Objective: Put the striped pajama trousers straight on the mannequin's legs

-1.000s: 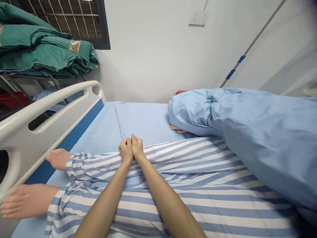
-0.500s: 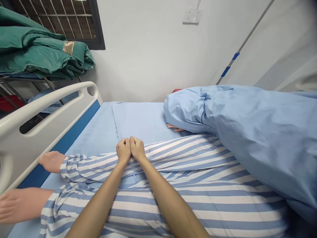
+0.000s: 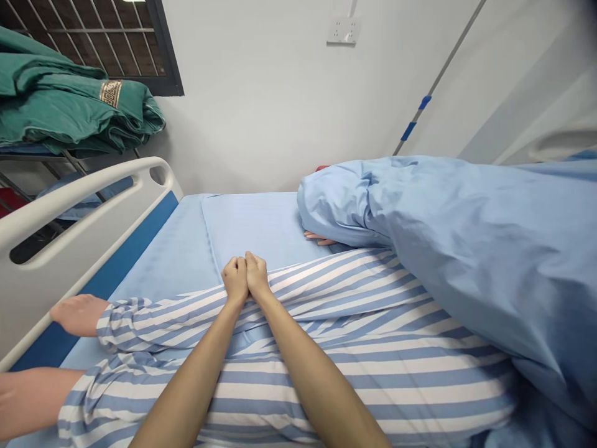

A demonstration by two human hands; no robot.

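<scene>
My left hand [image 3: 236,278] and my right hand [image 3: 257,274] are side by side, touching, both closed with the fingers curled out of sight. They rest at the far edge of the far leg of a lying figure in blue-and-white striped trousers [image 3: 345,274], around shin or knee height. Whether cloth is caught in the fingers is hidden. My forearms reach across the near leg. Two bare feet, the far foot [image 3: 79,314] and the near foot [image 3: 32,398], stick out at the left. A blue quilt [image 3: 457,224] covers the upper body, and the figure's fingers [image 3: 319,238] show under its edge.
The light blue bed sheet [image 3: 252,218] lies beyond the legs. A white bed end board [image 3: 107,221] stands at the left. Behind it, folded green cloth [image 3: 79,112] lies on a metal rack. A wall socket [image 3: 344,31] and a pole with blue clamps [image 3: 416,117] are at the back.
The view has shifted, so the bed and surroundings sit further left in the picture. My hands stay together at about the same place on the far leg, slightly more tilted.
</scene>
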